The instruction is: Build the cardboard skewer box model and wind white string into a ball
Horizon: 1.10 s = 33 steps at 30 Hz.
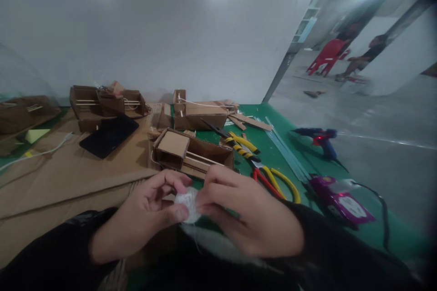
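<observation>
A small ball of white string is held between my two hands, low in the middle of the view. My left hand grips its left side with thumb and fingers. On the right side, the fingers of my right hand are pinched together against the ball. A loose strand hangs below it. Just beyond my hands lies an open cardboard box with thin wooden sticks across it.
Pliers, cutters with red and yellow handles, clear glue sticks, a blue glue gun and a purple power strip lie rightward. A black phone and more cardboard boxes are leftward. A person sits far right.
</observation>
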Motion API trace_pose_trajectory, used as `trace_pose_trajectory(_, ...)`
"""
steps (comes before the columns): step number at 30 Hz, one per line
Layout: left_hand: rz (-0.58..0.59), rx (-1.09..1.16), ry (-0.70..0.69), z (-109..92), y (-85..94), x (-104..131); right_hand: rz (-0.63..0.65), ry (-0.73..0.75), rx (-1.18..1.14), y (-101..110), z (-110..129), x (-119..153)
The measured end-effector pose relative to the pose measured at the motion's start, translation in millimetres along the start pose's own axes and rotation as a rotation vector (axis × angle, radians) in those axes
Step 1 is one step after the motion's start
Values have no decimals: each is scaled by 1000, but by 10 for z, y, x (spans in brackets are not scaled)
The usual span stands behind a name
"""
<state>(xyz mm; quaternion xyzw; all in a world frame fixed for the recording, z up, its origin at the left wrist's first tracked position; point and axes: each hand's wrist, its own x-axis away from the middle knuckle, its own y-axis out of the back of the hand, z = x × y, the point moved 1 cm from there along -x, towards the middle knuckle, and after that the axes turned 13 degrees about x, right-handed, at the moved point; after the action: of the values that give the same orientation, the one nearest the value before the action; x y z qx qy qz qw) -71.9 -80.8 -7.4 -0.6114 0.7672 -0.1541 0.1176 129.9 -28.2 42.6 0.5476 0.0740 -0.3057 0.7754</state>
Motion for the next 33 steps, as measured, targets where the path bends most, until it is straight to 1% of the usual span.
trace_pose_trajectory(2,20,2,-11,-6,1,-9,-28,19,-39,1,-75,-33)
trace_pose_trajectory(4,57,37,14,0,-2,-13,-61,29,-86,-21,-159,-58)
trace_pose_trajectory(7,70,91,44,26,-1,-17,-107,6,-163,-79,-272,-94)
trace_pose_trajectory(12,85,162,-11,56,3,-3,-176,-105,-306,-203,-363,-148)
trace_pose_trajectory(15,87,122,-34,56,14,25,-203,-185,-369,-272,-375,-144)
trace_pose_trajectory(18,100,61,-12,69,25,44,-193,-269,-347,-315,-373,-118)
trace_pose_trajectory(20,105,106,23,90,23,44,-197,-307,-304,-327,-370,-106)
trace_pose_trajectory(23,74,135,7,119,7,29,-210,-346,-260,-345,-371,-103)
trace_pose_trajectory(27,-6,56,-95,115,-9,16,-227,-389,-239,-389,-381,-88)
trace_pose_trajectory(30,-64,-3,-114,86,-11,26,-210,-403,-245,-439,-373,-57)
trace_pose_trajectory(33,-96,-54,-123,58,-10,36,-196,-400,-261,-502,-346,-26)
